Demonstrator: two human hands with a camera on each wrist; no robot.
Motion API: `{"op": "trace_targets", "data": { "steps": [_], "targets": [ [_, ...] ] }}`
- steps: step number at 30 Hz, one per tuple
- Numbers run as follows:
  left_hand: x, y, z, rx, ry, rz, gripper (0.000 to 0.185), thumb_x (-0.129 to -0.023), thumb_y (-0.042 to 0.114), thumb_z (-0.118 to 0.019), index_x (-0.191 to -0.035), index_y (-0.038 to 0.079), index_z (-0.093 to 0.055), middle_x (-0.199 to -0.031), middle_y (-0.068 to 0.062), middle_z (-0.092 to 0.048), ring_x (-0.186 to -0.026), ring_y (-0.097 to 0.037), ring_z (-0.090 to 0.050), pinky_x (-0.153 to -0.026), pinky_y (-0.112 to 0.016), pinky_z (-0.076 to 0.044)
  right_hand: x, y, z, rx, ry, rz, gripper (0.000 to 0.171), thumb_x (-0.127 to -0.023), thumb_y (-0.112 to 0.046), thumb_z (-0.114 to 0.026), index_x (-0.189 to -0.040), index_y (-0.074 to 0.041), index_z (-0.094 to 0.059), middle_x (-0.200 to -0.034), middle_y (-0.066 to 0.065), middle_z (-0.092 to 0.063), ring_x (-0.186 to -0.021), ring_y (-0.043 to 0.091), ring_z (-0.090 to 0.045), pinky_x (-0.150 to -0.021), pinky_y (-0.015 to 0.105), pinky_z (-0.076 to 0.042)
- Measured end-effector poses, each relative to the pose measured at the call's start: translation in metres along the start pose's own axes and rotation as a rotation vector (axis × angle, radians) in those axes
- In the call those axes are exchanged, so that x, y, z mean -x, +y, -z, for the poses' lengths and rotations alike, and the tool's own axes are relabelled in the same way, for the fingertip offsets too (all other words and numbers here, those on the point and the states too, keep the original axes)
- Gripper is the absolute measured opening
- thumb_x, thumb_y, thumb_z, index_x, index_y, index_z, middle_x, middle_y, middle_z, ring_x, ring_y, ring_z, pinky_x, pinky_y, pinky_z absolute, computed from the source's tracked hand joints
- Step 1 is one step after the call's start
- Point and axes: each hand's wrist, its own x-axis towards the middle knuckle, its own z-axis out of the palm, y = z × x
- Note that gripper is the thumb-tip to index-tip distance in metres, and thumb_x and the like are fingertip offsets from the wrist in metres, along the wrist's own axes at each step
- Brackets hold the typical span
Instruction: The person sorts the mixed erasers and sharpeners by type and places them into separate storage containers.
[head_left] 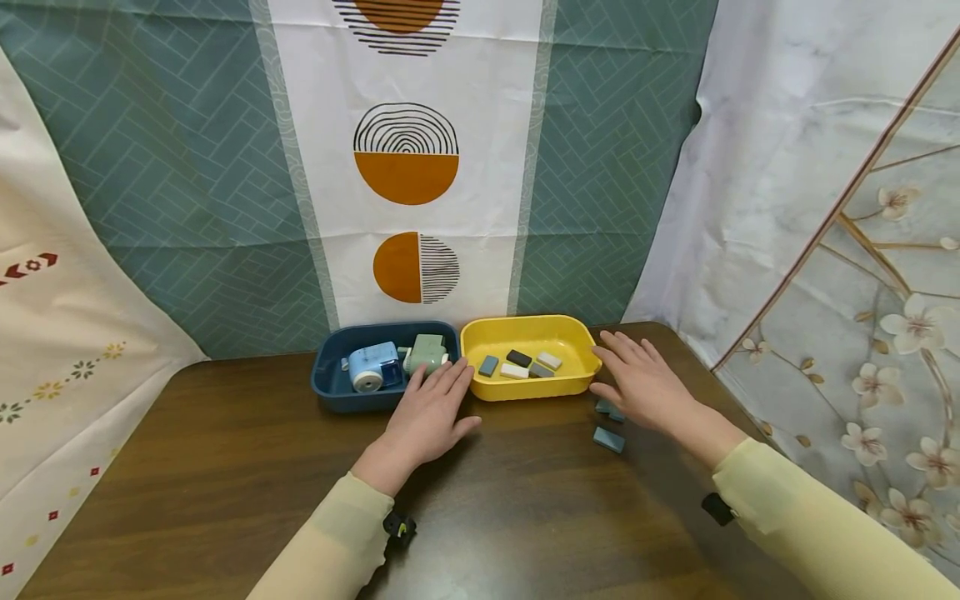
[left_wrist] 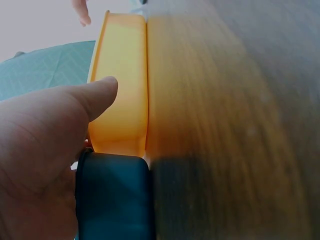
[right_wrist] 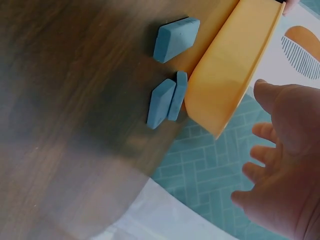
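Desk [head_left: 225, 467], far edge: blue tray [head_left: 330, 392] and yellow tray [head_left: 525, 388] side by side. Left hand [head_left: 427, 412] flat, fingers straight, at their junction. Right hand [head_left: 641, 379] spread, empty, above three blue erasers [right_wrist: 167, 100] beside yellow tray.

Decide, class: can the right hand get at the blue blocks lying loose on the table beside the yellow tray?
Probably yes. The right hand hovers open just above the blue blocks, with nothing between them; the yellow tray stands alongside, not in the way.

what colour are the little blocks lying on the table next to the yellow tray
The blocks are a muted blue-grey, three of them, seen best in the right wrist view.
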Motion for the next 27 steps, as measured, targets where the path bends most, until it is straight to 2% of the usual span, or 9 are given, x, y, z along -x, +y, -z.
{"op": "trace_targets", "data": {
  "steps": [6, 15, 27],
  "targets": [
    [0.001, 0.001, 0.001, 0.014, -0.004, 0.005, 0.085, -0.108, 0.055, -0.067, -0.175, 0.014, -0.034, -0.183, -0.006, -0.025, -0.167, -0.032, -0.026, -0.135, -0.061, -0.009, 0.007, 0.005, 0.001, -0.012, -0.029, -0.031, 0.069, -0.108, -0.037, -0.073, -0.162, 0.001, -0.051, -0.173, 0.027, -0.037, -0.161, 0.049, -0.030, -0.129, 0.072, -0.018],
    [0.001, 0.001, 0.002, 0.025, -0.008, 0.005, 0.084, -0.108, 0.054, -0.068, -0.174, 0.013, -0.035, -0.183, -0.006, -0.024, -0.167, -0.032, -0.026, -0.135, -0.061, -0.008, 0.016, 0.012, -0.002, 0.018, -0.028, -0.051, 0.074, -0.108, -0.041, -0.073, -0.163, 0.003, -0.049, -0.173, 0.027, -0.037, -0.161, 0.050, -0.030, -0.129, 0.072, -0.019],
    [0.000, 0.001, 0.001, 0.023, -0.008, 0.003, 0.084, -0.109, 0.055, -0.067, -0.175, 0.014, -0.035, -0.183, -0.006, -0.024, -0.167, -0.032, -0.026, -0.135, -0.061, -0.010, 0.027, 0.015, -0.004, 0.029, 0.001, -0.051, 0.075, -0.105, -0.042, -0.077, -0.158, 0.005, -0.054, -0.170, 0.031, -0.040, -0.156, 0.053, -0.036, -0.125, 0.075, -0.026]
  ]
}}
